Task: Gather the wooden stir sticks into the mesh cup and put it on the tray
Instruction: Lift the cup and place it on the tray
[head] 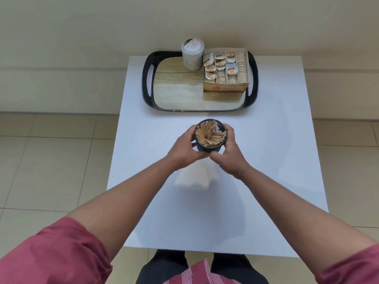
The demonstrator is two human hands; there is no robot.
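A dark mesh cup (209, 148) sits at the middle of the white table, filled with several wooden stir sticks (209, 133) leaning inside it. My left hand (183, 149) grips the cup's left side and my right hand (230, 153) grips its right side, fingers curled round the wall. Whether the cup rests on the table or is lifted I cannot tell. The black-rimmed tray (148, 89) with a wood-pattern floor lies at the table's far edge, beyond the cup.
On the tray stand a white lidded jar (192, 55) at the back and an open box of tea bags (226, 71) on the right. The tray's left and front floor is bare. A white paper napkin (195, 178) lies on the table under my wrists.
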